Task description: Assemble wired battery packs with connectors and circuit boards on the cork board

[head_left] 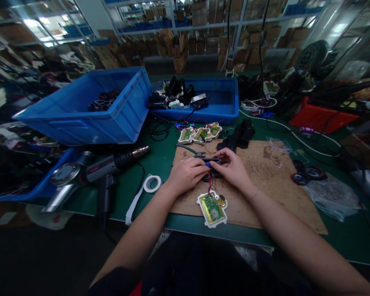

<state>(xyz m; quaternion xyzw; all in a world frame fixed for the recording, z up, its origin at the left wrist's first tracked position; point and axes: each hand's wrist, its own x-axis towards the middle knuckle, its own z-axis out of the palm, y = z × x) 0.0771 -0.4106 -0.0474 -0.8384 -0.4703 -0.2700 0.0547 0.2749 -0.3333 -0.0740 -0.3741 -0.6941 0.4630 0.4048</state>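
Observation:
My left hand (186, 174) and my right hand (231, 166) meet over a small black part (212, 162) on a brown board (265, 185). Both hands are closed in a pinch, fingers pressed on the black part and a small blue piece between them. Red and dark wires run from the part down to a green circuit board in a white frame (212, 209) lying near the table's front edge. Three more such circuit boards (200, 134) lie beyond my hands, next to a pair of pliers (189, 149).
A heat gun (114, 166) and a roll of white tape (152, 183) lie to the left on the green table (160, 156). Two blue bins (80, 111) (225, 102) stand behind. Black parts (239, 135), small speakers (305, 174) and a plastic bag (333, 197) lie at right.

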